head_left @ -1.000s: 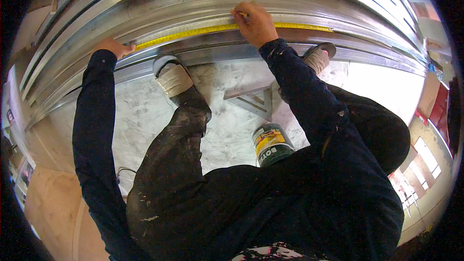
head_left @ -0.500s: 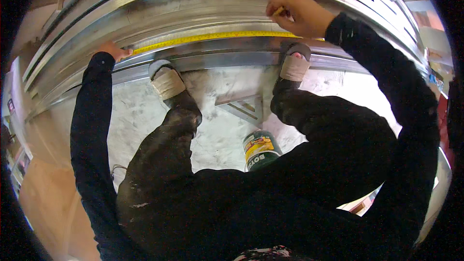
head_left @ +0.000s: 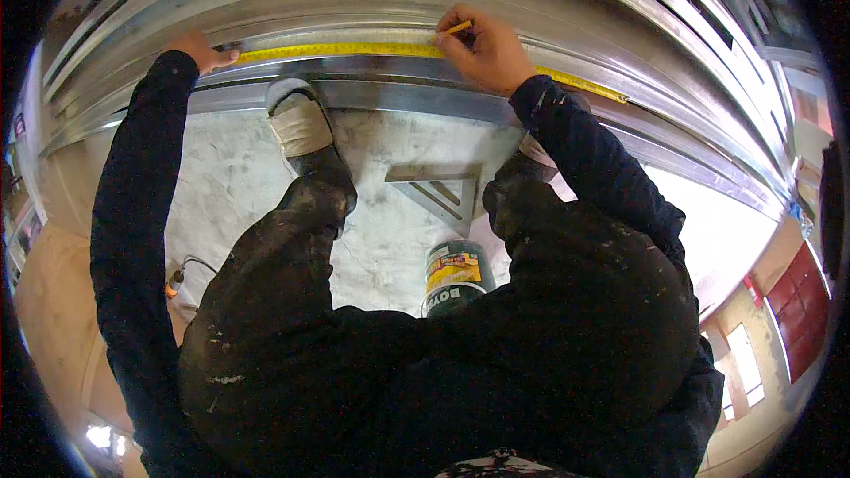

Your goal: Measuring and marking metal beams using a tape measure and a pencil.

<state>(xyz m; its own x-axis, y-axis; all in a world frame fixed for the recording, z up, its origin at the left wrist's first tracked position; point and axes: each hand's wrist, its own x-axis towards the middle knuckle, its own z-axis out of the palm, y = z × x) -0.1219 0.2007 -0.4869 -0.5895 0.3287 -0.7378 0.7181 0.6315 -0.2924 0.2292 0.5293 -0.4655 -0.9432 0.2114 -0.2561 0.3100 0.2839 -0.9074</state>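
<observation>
Leftward along the yellow tape measure (head_left: 345,50), the right hand (head_left: 482,49) has shifted from over its right end to a spot nearer the middle, and the right sleeve (head_left: 580,137) now crosses in front of the right foot (head_left: 537,150), which showed clear half a second ago. The left hand (head_left: 197,50) remains at the tape's left end.

The right hand is closed on a short yellow pencil (head_left: 459,27), pinched between thumb and fingers, and hides a stretch of the tape. The left hand has its thumb by the tape's end; I cannot tell whether its fingers are clamped on the tape or only resting on the metal.

The tape lies lengthwise, left to right, along the near part of the long metal channels (head_left: 354,0) that fill the far side. Just near of them, the left foot (head_left: 301,128) stands in a sandal on the pale, smudged floor (head_left: 376,146). Between the legs lies a grey triangular square (head_left: 434,173), and nearer still is a dark green bucket (head_left: 456,270) with a yellow label. Off to the left, beside the left leg, is an orange corded tool (head_left: 174,281), partly hidden.
</observation>
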